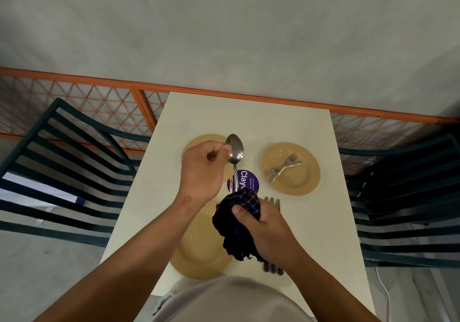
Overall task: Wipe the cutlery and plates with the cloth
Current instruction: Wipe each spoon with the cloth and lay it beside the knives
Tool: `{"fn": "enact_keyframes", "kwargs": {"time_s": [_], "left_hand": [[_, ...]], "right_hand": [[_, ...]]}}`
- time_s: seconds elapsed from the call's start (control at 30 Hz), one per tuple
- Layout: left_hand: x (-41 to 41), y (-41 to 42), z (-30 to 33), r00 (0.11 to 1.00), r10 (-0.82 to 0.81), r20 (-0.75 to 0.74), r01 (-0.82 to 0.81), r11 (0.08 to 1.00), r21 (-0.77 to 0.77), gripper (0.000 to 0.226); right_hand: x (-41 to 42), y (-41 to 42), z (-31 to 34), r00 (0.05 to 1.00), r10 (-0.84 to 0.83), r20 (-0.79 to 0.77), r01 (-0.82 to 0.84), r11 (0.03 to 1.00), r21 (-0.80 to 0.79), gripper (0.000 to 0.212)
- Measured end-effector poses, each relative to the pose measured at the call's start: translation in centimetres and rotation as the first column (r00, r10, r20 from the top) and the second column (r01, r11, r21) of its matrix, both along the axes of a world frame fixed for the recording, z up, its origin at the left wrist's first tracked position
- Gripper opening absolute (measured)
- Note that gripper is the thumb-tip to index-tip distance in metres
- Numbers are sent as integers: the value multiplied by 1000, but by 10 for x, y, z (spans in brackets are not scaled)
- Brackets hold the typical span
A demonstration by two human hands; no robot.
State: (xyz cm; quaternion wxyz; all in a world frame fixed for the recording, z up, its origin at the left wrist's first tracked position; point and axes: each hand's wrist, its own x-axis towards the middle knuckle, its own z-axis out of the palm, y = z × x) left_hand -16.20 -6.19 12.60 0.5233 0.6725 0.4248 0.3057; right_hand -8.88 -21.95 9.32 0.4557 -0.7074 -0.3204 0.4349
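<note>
Centrally, a purple sticker (245, 183) reads "Clay" behind the spoon (236, 150).

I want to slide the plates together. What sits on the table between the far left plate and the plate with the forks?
In the head view, a round purple sticker lies between them, with the raised spoon above that gap.
</note>
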Motion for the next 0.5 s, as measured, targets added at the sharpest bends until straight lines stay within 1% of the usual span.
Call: {"fn": "enact_keyframes", "kwargs": {"time_s": [0.03,0.07,0.13,0.17,0.2,0.27,0.37,0.4,0.43,0.5], "left_hand": [[0,-1,-3,1000,-5,11,5,999,-38,17],[0,-4,-6,999,-50,-13,49,996,-69,19],[-4,-18,-14,965,-235,-119,223,969,-107,30],[-6,-27,-18,936,-317,-151,300,946,-126,37],[-7,-35,-21,918,-363,-161,342,929,-140,43],[-9,-40,-26,920,-352,-171,329,933,-147,45],[-13,-30,-27,943,-273,-193,244,957,-159,40],[-15,-26,-27,942,-269,-200,236,956,-172,41],[-18,-24,-27,937,-278,-210,240,952,-188,43],[-23,-25,-27,912,-330,-244,282,936,-212,45]], "right_hand": [[0,-2,-1,1000,-7,-8,7,1000,2,21],[1,-2,-2,1000,-25,-6,26,1000,10,20],[3,-2,-1,997,-82,10,82,995,50,17],[4,-1,0,995,-100,14,98,993,72,18],[4,-2,-1,995,-98,9,97,992,80,19],[4,-5,-4,999,-48,-17,49,998,29,19],[14,-17,-14,994,75,-79,-84,990,-113,24],[19,-20,-15,993,78,-92,-90,986,-140,26],[25,-21,-14,995,43,-94,-57,988,-147,28],[37,-19,-7,988,-111,-103,99,989,-113,35]]}}
